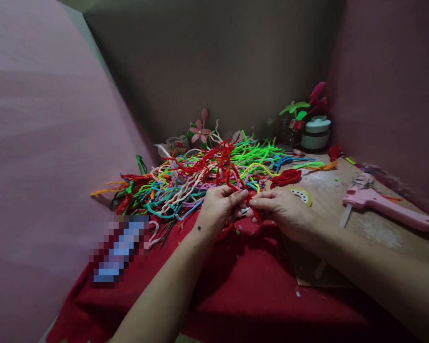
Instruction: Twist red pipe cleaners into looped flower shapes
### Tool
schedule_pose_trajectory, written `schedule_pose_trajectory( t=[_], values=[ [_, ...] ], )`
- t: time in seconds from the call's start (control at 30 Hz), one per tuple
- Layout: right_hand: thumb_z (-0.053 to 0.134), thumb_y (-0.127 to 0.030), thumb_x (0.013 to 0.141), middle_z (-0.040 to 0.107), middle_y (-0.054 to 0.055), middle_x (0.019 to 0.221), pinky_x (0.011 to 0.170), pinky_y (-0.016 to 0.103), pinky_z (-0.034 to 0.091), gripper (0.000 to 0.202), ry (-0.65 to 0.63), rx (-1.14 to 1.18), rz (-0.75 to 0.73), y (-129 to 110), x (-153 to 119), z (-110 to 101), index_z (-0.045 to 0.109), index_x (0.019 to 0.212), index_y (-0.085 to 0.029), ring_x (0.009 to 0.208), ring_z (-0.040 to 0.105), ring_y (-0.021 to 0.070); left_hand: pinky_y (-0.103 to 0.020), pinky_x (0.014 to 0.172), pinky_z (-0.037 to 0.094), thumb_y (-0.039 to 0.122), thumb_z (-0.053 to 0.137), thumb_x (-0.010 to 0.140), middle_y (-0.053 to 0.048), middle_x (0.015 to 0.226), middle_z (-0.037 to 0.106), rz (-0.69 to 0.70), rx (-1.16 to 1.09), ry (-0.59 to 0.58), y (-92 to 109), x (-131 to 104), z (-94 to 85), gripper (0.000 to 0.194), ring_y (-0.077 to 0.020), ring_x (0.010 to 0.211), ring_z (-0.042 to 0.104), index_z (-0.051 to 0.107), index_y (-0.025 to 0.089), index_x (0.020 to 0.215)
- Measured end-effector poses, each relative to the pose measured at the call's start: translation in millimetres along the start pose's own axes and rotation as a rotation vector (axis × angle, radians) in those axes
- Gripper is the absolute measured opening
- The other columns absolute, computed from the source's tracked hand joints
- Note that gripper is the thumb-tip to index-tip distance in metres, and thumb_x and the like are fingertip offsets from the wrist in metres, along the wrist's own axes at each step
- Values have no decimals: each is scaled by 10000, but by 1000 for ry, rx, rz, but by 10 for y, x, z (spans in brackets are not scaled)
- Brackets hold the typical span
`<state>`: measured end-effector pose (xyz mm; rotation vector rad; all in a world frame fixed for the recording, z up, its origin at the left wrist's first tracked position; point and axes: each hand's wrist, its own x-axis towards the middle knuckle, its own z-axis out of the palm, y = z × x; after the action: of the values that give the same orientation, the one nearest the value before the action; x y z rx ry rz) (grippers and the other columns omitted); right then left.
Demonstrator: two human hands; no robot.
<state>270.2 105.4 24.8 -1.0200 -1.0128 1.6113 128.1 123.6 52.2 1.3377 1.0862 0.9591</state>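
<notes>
My left hand (pixel 222 205) and my right hand (pixel 277 209) meet over the front of the table, both closed in a pinch. Between their fingertips is a red pipe cleaner (pixel 258 215), its lower part hanging beneath my right fingers. How it is bent is partly hidden by the fingers. Just behind the hands spreads a large tangled pile of pipe cleaners (pixel 186 183) in red, green, pink, white, blue and orange. A coiled red bundle (pixel 286 177) lies beyond my right hand, beside a yellow-rimmed roll (pixel 302 196).
A pink hot glue gun (pixel 386 205) with a glue stick rests on a brown board (pixel 375 238) at right. Behind stand a lidded jar (pixel 315 133) and a pink fuzzy flower (pixel 200 132). A red cloth (pixel 250 286) covers the table; a pixelated object (pixel 119 250) lies left. Walls enclose the sides.
</notes>
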Motion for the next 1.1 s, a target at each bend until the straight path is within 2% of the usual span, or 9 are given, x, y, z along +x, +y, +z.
schedule_pose_trajectory(
  t=[0.17, 0.3, 0.43, 0.6, 0.7, 0.8, 0.87, 1.0, 1.1],
  values=[
    [618, -206, 674, 623, 34, 539, 463, 212, 415, 93, 71, -15, 51, -19, -6, -3, 586, 626, -133, 439, 542, 96, -174, 413, 359, 250, 633, 691, 14, 548, 552, 178, 203, -30, -6, -11, -1, 137, -64, 435, 468, 593, 122, 662],
    [617, -227, 670, 614, 24, 530, 459, 200, 411, 105, 71, -27, 56, -28, 4, -31, 579, 635, -135, 434, 533, 89, -191, 603, 419, 201, 520, 801, -15, 717, 590, 644, 633, -51, -93, 28, -98, 133, -91, 655, 543, 645, 156, 808],
    [610, -276, 665, 601, 25, 521, 424, 198, 364, 149, 1, -102, 35, -54, -4, -51, 573, 626, -138, 428, 507, 91, -210, 621, 390, 216, 435, 861, -33, 779, 551, 1005, 1109, 8, -107, 46, -168, 221, -109, 723, 497, 643, 215, 937],
    [546, -228, 659, 571, 12, 495, 433, 210, 318, 144, -40, -340, -78, -77, -3, -91, 556, 546, -139, 416, 448, 80, -304, 707, 370, 224, 445, 851, -67, 851, 570, 1156, 1470, 16, 2, -52, -132, 187, -174, 800, 446, 619, 186, 910],
    [511, -205, 671, 524, -6, 466, 448, 217, 288, 167, -75, -583, -227, -80, 5, -123, 549, 522, -139, 430, 420, 81, -322, 704, 360, 196, 424, 849, -67, 800, 574, 1071, 1552, -94, 21, -112, -82, 180, -181, 768, 456, 594, 154, 808],
    [496, -168, 697, 492, -12, 468, 477, 225, 270, 178, -12, -894, -396, -61, -16, -118, 557, 532, -144, 464, 412, 90, -284, 634, 355, 167, 419, 820, -50, 694, 553, 848, 1441, -124, 9, -126, -55, 181, -152, 670, 464, 558, 142, 707],
    [489, -147, 719, 497, -2, 493, 505, 236, 268, 182, 60, -1080, -524, -30, -52, -92, 574, 559, -144, 492, 414, 99, -247, 555, 332, 178, 444, 780, -22, 627, 533, 576, 1200, -137, 11, -110, -62, 154, -117, 578, 447, 553, 143, 677],
    [458, -137, 766, 539, 33, 559, 536, 259, 281, 195, 109, -1271, -867, 48, -148, -39, 588, 622, -128, 534, 442, 121, -201, 413, 232, 218, 551, 668, 32, 475, 450, -45, 437, -245, 33, -35, -116, 141, -52, 397, 335, 500, 139, 563],
    [448, -121, 772, 550, 57, 574, 564, 279, 305, 207, 133, -1263, -1103, 58, -202, -32, 594, 625, -113, 560, 462, 140, -189, 366, 176, 231, 599, 592, 57, 393, 375, -302, -12, -334, 24, 8, -143, 233, -24, 328, 246, 413, 148, 478]
  ],
)
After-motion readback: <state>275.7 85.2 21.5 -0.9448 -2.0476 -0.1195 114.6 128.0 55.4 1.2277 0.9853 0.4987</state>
